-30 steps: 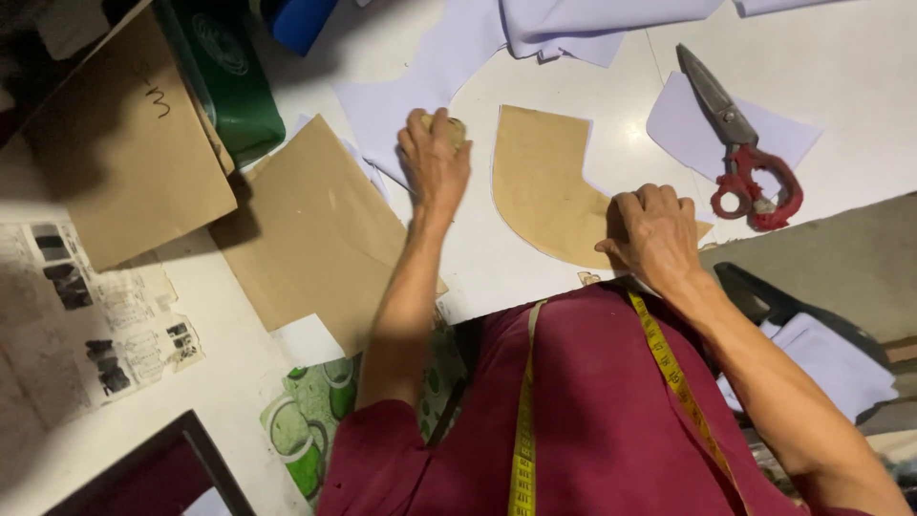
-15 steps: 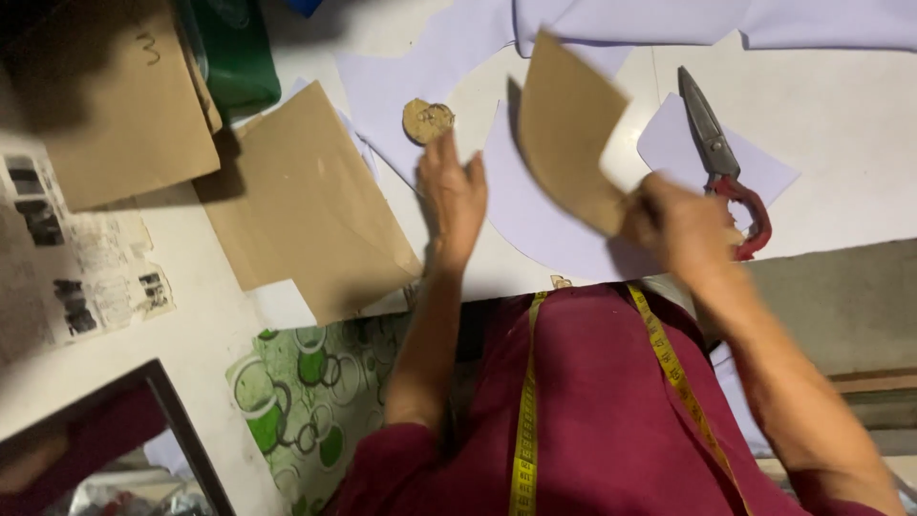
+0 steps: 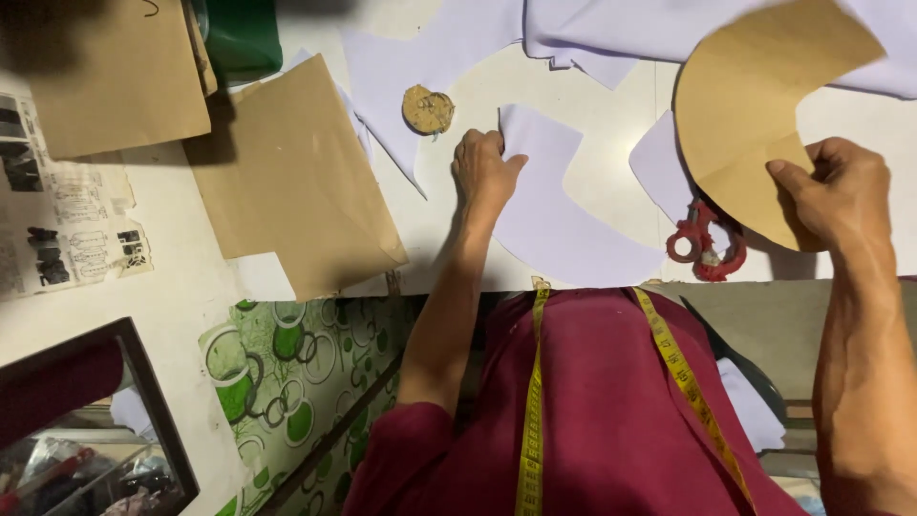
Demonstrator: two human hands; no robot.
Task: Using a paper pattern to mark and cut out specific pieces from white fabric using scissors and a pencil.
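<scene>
Head view: right hand (image 3: 841, 191) pinches the lower edge of a curved tan cardboard pattern (image 3: 755, 105), lifted and tilted above the white table (image 3: 611, 86). Red-handled scissors (image 3: 705, 247) lie just beneath it. Left hand (image 3: 485, 170), fingers curled, presses flat on a curved pale fabric piece (image 3: 564, 215). A round cork-like disc (image 3: 427, 109) sits nearby; brown paper (image 3: 291, 177) lies further left.

White worktable (image 3: 611, 86), green-patterned cloth (image 3: 287, 382)

Tan curved card (image 3: 755, 115) lifted; pale fabric piece (image 3: 559, 205) flat.
</scene>
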